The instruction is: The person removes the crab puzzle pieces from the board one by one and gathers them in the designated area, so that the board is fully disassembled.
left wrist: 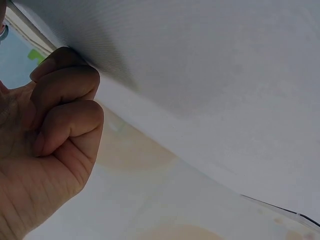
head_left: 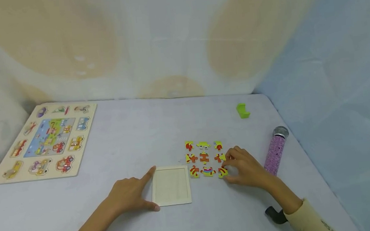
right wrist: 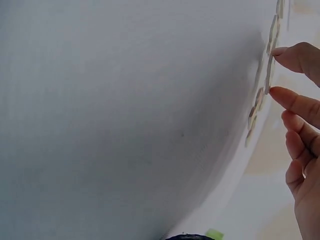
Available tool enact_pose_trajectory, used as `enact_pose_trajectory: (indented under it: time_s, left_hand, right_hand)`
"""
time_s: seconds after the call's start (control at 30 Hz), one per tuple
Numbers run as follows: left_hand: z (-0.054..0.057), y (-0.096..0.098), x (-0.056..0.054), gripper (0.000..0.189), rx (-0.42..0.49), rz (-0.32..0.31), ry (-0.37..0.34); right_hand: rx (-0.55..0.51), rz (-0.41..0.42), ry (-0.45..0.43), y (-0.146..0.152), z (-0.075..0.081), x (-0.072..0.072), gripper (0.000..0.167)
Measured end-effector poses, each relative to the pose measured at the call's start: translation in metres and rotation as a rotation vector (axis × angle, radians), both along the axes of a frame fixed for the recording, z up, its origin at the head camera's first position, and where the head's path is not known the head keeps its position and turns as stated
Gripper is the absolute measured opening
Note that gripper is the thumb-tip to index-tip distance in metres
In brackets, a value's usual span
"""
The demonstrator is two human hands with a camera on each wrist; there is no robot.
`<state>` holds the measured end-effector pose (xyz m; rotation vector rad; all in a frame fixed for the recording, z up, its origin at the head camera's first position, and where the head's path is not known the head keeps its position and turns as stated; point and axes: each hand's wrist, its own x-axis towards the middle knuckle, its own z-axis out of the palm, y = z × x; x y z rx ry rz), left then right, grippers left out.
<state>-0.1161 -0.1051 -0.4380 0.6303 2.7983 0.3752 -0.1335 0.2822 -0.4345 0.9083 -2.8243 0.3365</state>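
A square, pale wooden puzzle tray (head_left: pixel 172 202) lies flat on the table in the head view. My left hand (head_left: pixel 126 197) holds it by the left side, index finger at the upper corner and thumb at the lower one. In the left wrist view the other fingers (left wrist: pixel 72 117) are curled in. Right of the tray, several yellow and red puzzle pieces (head_left: pixel 204 158) lie apart in rows. My right hand (head_left: pixel 247 167) pinches the lower right puzzle piece (head_left: pixel 222 172) between thumb and index finger. Seen edge-on in the right wrist view, that piece (right wrist: pixel 270 72) stays level with the others.
A wooden vehicle puzzle board (head_left: pixel 72 168) lies at the far left. To the right are a glittery purple microphone (head_left: pixel 275 153), a black curved object (head_left: pixel 275 215) beside the right sleeve, and a small green block (head_left: pixel 242 110) farther back. Cloth walls border the table.
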Motion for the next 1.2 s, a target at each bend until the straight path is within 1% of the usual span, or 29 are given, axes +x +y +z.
enact_pose_trajectory:
  time_s: [0.27, 0.5, 0.7, 0.97, 1.1, 1.2]
  left_hand:
    - [-0.002, -0.003, 0.000, 0.118, -0.002, -0.001, -0.003]
    - [-0.003, -0.004, -0.001, 0.118, -0.004, -0.019, 0.010]
    - [-0.003, -0.004, -0.002, 0.118, -0.002, -0.023, 0.005]
    - [-0.003, -0.005, -0.002, 0.117, 0.007, -0.027, 0.004]
    - [-0.006, -0.005, -0.002, 0.118, 0.007, -0.030, 0.016]
    - [-0.011, -0.005, -0.002, 0.122, 0.017, -0.024, -0.003]
  right_hand:
    - [0.007, -0.003, -0.004, 0.001, -0.001, 0.000, 0.032]
    - [0.010, -0.017, -0.006, 0.004, -0.004, 0.001, 0.035]
    - [0.006, -0.014, -0.002, 0.006, -0.005, 0.003, 0.033]
    - [-0.013, -0.002, 0.010, 0.007, -0.011, 0.005, 0.031]
    - [-0.005, -0.016, -0.021, 0.007, -0.010, 0.004, 0.032]
    - [0.001, -0.025, -0.039, 0.004, -0.005, 0.000, 0.039]
